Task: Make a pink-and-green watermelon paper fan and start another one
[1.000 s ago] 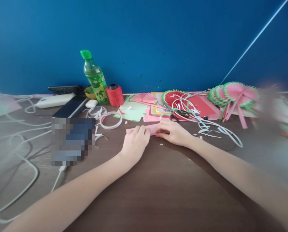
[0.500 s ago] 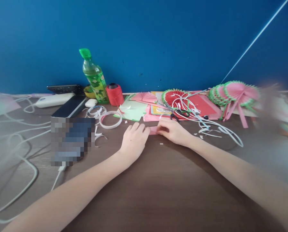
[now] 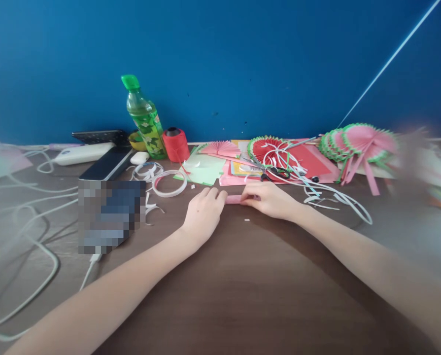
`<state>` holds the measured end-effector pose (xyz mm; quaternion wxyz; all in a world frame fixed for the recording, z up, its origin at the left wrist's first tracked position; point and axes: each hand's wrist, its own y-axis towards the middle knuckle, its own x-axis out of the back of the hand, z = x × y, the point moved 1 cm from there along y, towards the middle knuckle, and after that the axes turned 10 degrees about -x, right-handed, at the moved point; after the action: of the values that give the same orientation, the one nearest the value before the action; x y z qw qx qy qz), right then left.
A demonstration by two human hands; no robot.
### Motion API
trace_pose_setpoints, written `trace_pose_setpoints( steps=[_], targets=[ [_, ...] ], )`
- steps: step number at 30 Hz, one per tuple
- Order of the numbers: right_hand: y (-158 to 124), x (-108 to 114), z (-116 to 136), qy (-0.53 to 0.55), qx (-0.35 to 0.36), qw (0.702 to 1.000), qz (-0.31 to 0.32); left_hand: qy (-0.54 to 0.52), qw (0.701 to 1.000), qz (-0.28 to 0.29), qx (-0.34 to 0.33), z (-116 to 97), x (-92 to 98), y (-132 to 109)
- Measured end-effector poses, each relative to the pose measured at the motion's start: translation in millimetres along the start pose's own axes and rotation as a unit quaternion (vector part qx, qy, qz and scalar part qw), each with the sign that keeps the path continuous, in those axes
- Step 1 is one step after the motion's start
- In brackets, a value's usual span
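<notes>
A narrow pink paper strip [image 3: 233, 199] spans the gap between my two hands, low over the brown tabletop. My left hand [image 3: 204, 212] has its fingers closed on the strip's left end, back of the hand upward. At the right end, my right hand [image 3: 266, 198] pinches the paper between thumb and fingers. Both ends of the strip are hidden under the fingers. Just behind the hands lie scissors with black handles [image 3: 277, 173], a pink folded paper fan [image 3: 220, 148] and pale green paper [image 3: 201, 166].
To the left are a roll of tape [image 3: 169, 193], a red thread spool [image 3: 176, 145], a green-capped bottle [image 3: 146, 121] and a pixelated phone-like device [image 3: 113, 214] on a cable. Pink-and-green pleated fans [image 3: 364, 143] stand back right. White cords [image 3: 348, 195] trail across the right side.
My hands have spread slightly apart, the left shifting a little left and the right a little right. The pink strip between them looks narrower and a bit longer.
</notes>
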<state>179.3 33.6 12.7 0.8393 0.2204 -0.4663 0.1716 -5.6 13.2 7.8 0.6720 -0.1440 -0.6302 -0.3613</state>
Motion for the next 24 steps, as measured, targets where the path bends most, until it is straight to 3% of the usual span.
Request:
trace_pose_setpoints(
  steps=[5,12,24],
  targets=[
    [1.7,-1.9,-0.8,-0.003,-0.034,0.999,-0.012,-0.085,0.996,-0.003,0.036,9.6,-4.5,5.4],
    [1.2,-8.9,-2.9,-0.007,-0.036,0.999,-0.029,-0.021,0.999,-0.031,-0.013,6.5,-2.6,2.1],
    [-1.4,1.0,-6.9,0.002,-0.019,1.0,0.005,-0.016,1.0,-0.017,0.0,5.3,-0.6,2.6]
  ],
)
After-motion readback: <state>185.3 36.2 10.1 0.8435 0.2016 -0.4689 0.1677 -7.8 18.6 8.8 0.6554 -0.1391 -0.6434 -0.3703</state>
